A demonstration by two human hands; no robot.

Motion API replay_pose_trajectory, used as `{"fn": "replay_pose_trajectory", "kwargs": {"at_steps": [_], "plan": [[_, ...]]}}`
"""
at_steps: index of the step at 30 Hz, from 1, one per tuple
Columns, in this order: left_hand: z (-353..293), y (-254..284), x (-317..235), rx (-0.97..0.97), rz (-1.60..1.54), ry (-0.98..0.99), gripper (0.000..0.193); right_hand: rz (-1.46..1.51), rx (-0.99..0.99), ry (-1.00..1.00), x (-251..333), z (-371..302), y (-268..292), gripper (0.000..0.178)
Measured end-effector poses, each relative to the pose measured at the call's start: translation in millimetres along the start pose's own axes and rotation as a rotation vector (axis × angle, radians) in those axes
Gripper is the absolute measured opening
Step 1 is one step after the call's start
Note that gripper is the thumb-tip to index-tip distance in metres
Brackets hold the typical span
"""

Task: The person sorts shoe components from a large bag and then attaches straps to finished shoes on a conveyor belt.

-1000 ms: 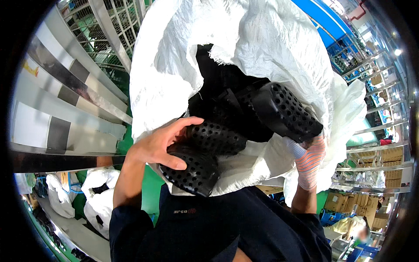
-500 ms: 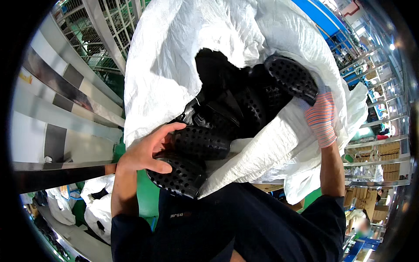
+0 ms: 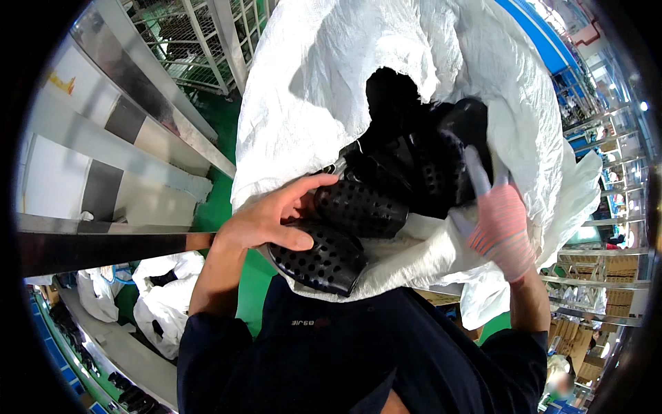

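Observation:
A large white woven sack (image 3: pixel 303 90) gapes in front of me, holding several black clogs (image 3: pixel 441 155) dotted with round holes. My left hand (image 3: pixel 269 217), bare, is closed around a perforated black clog (image 3: pixel 321 259) at the sack's near rim, thumb pressed on its top. Its fingers reach against a second black clog (image 3: pixel 362 209) just beyond. On the right, my right hand (image 3: pixel 500 224) wears a striped glove with grey fingertips. Its fingers are spread beside the heap, with no clog visible in its grasp. The deeper clogs are lost in shadow.
A metal-edged rail (image 3: pixel 110 245) and white panels stand at my left. Other white sacks (image 3: pixel 165 293) lie at lower left. Wire racks (image 3: pixel 193 41) rise at the far left; metal shelving with cartons (image 3: pixel 600 272) lines the right. Another person (image 3: pixel 560 383) is at lower right.
My right hand has let go of the clog it held up at the sack's right side and moved lower, fingers spread. My left hand keeps its hold; the view has shifted left.

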State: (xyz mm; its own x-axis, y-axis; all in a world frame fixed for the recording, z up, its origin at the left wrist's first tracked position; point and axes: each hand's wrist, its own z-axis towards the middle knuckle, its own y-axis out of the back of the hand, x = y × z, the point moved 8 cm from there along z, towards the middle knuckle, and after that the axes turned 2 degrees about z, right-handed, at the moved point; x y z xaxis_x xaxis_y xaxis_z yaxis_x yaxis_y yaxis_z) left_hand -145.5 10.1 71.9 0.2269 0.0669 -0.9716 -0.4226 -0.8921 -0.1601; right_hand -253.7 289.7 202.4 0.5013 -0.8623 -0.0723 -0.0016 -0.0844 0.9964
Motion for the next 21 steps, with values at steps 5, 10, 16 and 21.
{"fn": "replay_pose_trajectory", "kwargs": {"at_steps": [5,10,16,21], "plan": [[0.3,1.7,3.6,-0.067,-0.074,-0.086,0.119,-0.209,0.106,0.275,41.5,-13.4,27.7,0.069],[0.7,2.2,2.8,-0.069,-0.184,-0.085,0.13,-0.058,-0.039,0.634,86.4,36.6,61.0,0.044],[7.5,-4.4,-1.3,-0.106,-0.192,-0.08,0.131,-0.392,0.162,0.663,77.4,211.2,-49.9,0.027],[-20.6,-0.8,1.5,-0.231,-0.26,-0.124,0.13,-0.513,0.136,0.886,91.7,241.9,-128.6,0.047]]}}
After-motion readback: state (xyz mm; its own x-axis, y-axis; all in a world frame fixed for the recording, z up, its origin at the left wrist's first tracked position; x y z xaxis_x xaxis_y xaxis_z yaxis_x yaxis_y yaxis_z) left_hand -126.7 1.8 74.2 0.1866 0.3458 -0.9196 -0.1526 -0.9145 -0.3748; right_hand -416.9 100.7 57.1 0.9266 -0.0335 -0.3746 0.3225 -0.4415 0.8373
